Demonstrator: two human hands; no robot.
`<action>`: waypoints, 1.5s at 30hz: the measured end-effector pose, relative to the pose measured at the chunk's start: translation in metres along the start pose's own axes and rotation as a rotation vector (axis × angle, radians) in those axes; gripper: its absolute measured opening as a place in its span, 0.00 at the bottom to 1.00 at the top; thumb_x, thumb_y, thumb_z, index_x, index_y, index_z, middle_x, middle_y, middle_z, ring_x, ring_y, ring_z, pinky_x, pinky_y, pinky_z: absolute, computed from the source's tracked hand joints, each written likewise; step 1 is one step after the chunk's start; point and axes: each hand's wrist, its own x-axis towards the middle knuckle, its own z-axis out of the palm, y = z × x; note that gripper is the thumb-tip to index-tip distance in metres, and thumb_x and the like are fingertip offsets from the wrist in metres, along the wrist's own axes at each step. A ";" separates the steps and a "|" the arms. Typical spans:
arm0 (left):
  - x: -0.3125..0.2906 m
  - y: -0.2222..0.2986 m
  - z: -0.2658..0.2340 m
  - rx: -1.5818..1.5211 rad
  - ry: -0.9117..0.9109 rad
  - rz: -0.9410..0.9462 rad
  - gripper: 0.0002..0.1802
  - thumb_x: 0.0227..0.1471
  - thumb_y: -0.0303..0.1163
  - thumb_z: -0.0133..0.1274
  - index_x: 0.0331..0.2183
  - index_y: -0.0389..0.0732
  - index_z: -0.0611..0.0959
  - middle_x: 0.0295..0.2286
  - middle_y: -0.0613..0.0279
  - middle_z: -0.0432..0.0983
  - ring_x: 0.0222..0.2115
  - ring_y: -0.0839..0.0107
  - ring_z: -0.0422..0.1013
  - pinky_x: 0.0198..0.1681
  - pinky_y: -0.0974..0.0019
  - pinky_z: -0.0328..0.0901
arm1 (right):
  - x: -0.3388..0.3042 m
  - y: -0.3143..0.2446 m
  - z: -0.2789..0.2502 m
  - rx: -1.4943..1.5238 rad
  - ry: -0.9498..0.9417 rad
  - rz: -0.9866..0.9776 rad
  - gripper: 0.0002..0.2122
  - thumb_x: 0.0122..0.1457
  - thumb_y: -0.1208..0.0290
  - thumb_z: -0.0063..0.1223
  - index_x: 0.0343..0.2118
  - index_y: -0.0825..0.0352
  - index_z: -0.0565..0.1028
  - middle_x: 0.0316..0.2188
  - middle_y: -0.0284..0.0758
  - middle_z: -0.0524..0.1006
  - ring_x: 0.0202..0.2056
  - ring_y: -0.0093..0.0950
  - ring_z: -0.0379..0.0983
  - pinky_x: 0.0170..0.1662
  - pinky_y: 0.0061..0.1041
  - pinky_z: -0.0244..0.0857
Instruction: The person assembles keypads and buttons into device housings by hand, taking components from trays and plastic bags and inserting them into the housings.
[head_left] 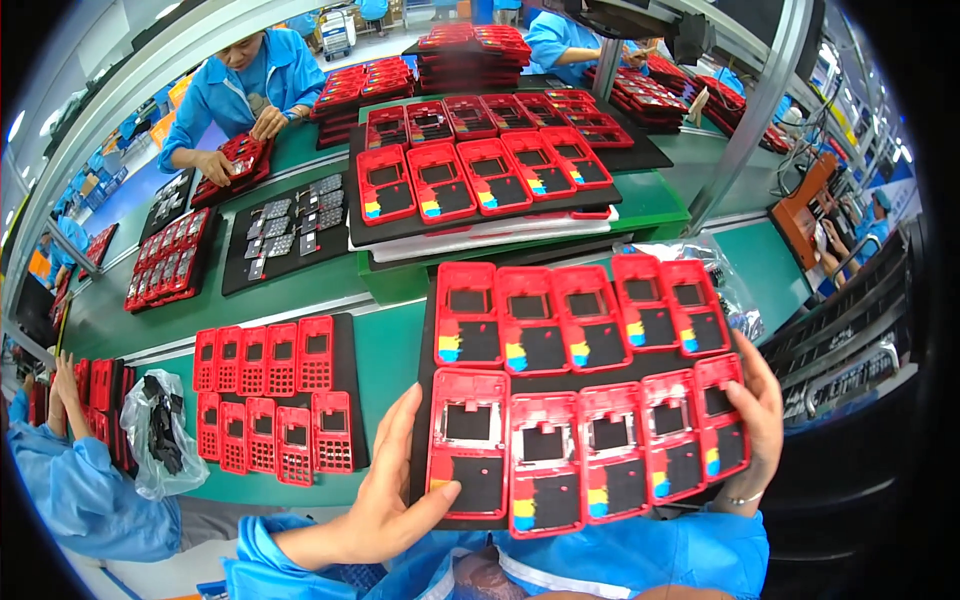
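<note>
In front of me is a black tray (556, 383) carrying two rows of red phone housings (584, 300), their inner sides facing up. Most have yellow and blue patches at a lower corner. My left hand (375, 515) grips the tray's left edge, its thumb over the near-left housing (467, 440). My right hand (764, 425) holds the right edge, its thumb on the near-right housing (722, 440). The fingers beneath the tray are partly hidden.
Left on the green bench lies another black tray with red keypad housings (277, 355), beside a clear plastic bag (160, 430). Ahead, a loaded tray (480, 180) tops a stack. A metal post (750, 110) rises at right. Co-workers sit across (240, 90) and at left (90, 490).
</note>
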 end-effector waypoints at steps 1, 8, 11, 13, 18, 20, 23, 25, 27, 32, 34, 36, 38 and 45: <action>0.001 0.008 -0.003 0.133 -0.050 0.081 0.55 0.59 0.14 0.50 0.71 0.38 0.31 0.69 0.44 0.48 0.67 0.60 0.55 0.69 0.56 0.50 | -0.003 -0.015 0.007 0.039 0.017 -0.050 0.37 0.57 0.76 0.61 0.68 0.81 0.57 0.62 0.52 0.70 0.61 0.34 0.71 0.66 0.33 0.62; 0.047 0.074 -0.021 0.143 -0.049 0.313 0.51 0.57 0.24 0.56 0.70 0.26 0.43 0.70 0.42 0.40 0.73 0.56 0.37 0.73 0.56 0.36 | 0.051 -0.061 0.011 -0.046 -0.086 -0.189 0.34 0.63 0.72 0.58 0.67 0.82 0.56 0.62 0.51 0.70 0.59 0.31 0.73 0.61 0.30 0.68; 0.101 0.082 -0.043 0.109 0.014 0.384 0.48 0.58 0.28 0.55 0.71 0.31 0.48 0.69 0.48 0.50 0.71 0.62 0.47 0.72 0.59 0.43 | 0.122 -0.052 0.007 -0.085 -0.170 -0.198 0.30 0.67 0.70 0.57 0.67 0.79 0.61 0.61 0.44 0.73 0.56 0.25 0.74 0.59 0.27 0.69; 0.139 0.079 -0.068 0.084 0.012 0.425 0.46 0.57 0.30 0.55 0.70 0.33 0.53 0.68 0.49 0.55 0.69 0.63 0.53 0.70 0.60 0.49 | 0.179 -0.039 -0.001 -0.096 -0.207 -0.226 0.29 0.68 0.69 0.56 0.67 0.77 0.62 0.60 0.42 0.74 0.56 0.25 0.75 0.59 0.26 0.69; 0.241 0.061 -0.129 0.239 0.245 0.465 0.42 0.48 0.21 0.51 0.66 0.30 0.63 0.61 0.50 0.68 0.61 0.65 0.66 0.63 0.65 0.60 | 0.333 0.009 0.042 -0.132 -0.313 -0.316 0.31 0.69 0.67 0.56 0.69 0.76 0.59 0.61 0.40 0.72 0.57 0.22 0.72 0.60 0.22 0.66; 0.268 0.039 -0.159 0.330 0.327 0.527 0.41 0.47 0.20 0.50 0.65 0.30 0.64 0.59 0.48 0.70 0.60 0.63 0.67 0.63 0.66 0.60 | 0.368 0.028 0.076 -0.152 -0.349 -0.303 0.31 0.69 0.65 0.56 0.69 0.74 0.60 0.62 0.41 0.71 0.59 0.23 0.70 0.62 0.22 0.63; 0.276 0.024 -0.169 0.504 0.444 0.496 0.41 0.47 0.23 0.49 0.64 0.27 0.64 0.54 0.39 0.74 0.59 0.52 0.69 0.63 0.62 0.60 | 0.395 0.060 0.085 -0.372 -0.320 -0.317 0.30 0.70 0.60 0.54 0.69 0.72 0.62 0.64 0.40 0.70 0.62 0.25 0.68 0.64 0.23 0.59; 0.265 0.022 -0.165 0.585 0.487 0.455 0.42 0.52 0.31 0.52 0.66 0.27 0.61 0.59 0.36 0.70 0.62 0.47 0.66 0.65 0.61 0.58 | 0.394 0.072 0.086 -0.369 -0.304 -0.275 0.30 0.71 0.57 0.52 0.69 0.71 0.63 0.64 0.40 0.70 0.63 0.26 0.67 0.66 0.24 0.58; 0.246 0.019 -0.168 0.671 0.501 0.480 0.43 0.58 0.37 0.55 0.67 0.28 0.60 0.63 0.36 0.63 0.65 0.48 0.61 0.68 0.59 0.55 | 0.396 0.077 0.076 -0.380 -0.271 -0.290 0.31 0.72 0.51 0.48 0.68 0.69 0.65 0.66 0.39 0.69 0.65 0.27 0.65 0.68 0.25 0.55; 0.139 -0.014 -0.220 0.547 0.510 0.459 0.40 0.66 0.41 0.55 0.69 0.32 0.58 0.67 0.44 0.59 0.67 0.57 0.58 0.68 0.59 0.55 | 0.367 0.085 0.015 -0.104 -0.002 -0.436 0.26 0.74 0.53 0.43 0.67 0.65 0.67 0.66 0.37 0.68 0.65 0.28 0.63 0.68 0.30 0.53; 0.068 -0.039 -0.274 0.566 0.687 0.226 0.39 0.67 0.41 0.53 0.70 0.35 0.57 0.68 0.45 0.57 0.67 0.59 0.58 0.69 0.59 0.54 | 0.322 0.084 0.014 -0.036 0.155 -0.498 0.23 0.75 0.59 0.41 0.66 0.68 0.68 0.66 0.37 0.68 0.64 0.28 0.64 0.67 0.29 0.53; -0.014 -0.072 -0.335 0.880 0.851 -0.022 0.39 0.69 0.44 0.48 0.69 0.31 0.55 0.67 0.39 0.56 0.68 0.54 0.57 0.69 0.59 0.53 | 0.265 0.095 0.019 0.039 0.211 -0.484 0.22 0.75 0.62 0.42 0.64 0.73 0.69 0.64 0.40 0.70 0.62 0.28 0.66 0.65 0.28 0.57; -0.077 -0.094 -0.363 0.870 0.963 -0.273 0.42 0.70 0.48 0.46 0.69 0.29 0.54 0.67 0.35 0.55 0.68 0.52 0.56 0.69 0.59 0.52 | 0.215 0.116 0.015 0.063 0.199 -0.411 0.21 0.75 0.64 0.43 0.61 0.74 0.70 0.58 0.40 0.73 0.57 0.26 0.68 0.62 0.26 0.59; -0.129 -0.128 -0.365 0.480 1.005 -0.305 0.44 0.70 0.54 0.43 0.69 0.29 0.55 0.67 0.43 0.58 0.68 0.60 0.57 0.70 0.63 0.50 | 0.053 0.180 0.140 0.122 -0.257 0.229 0.19 0.69 0.68 0.53 0.60 0.71 0.70 0.51 0.41 0.77 0.46 0.29 0.77 0.53 0.30 0.73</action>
